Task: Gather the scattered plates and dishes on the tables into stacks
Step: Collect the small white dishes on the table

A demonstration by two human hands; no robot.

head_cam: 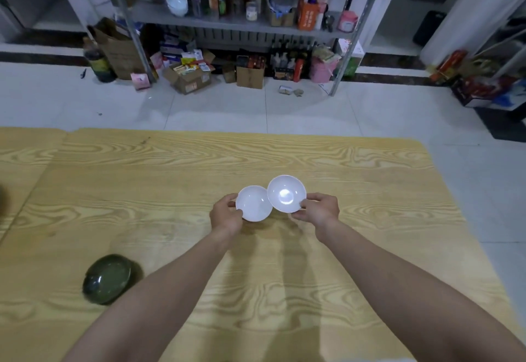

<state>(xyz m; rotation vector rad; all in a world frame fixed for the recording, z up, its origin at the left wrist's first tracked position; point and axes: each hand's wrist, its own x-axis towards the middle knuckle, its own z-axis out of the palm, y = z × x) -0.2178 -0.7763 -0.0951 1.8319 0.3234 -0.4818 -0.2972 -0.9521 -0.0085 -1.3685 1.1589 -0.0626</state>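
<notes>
Head view shows my left hand pinching one white dish and my right hand pinching the other by their rims above the table (light, glossy, probably slippery and breakable), rims overlapping.

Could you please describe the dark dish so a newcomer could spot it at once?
Start at the wooden table and look to its near left part. The green dish lies there alone. Unlike the left white dish and right white dish, it is dark and unheld.
</notes>
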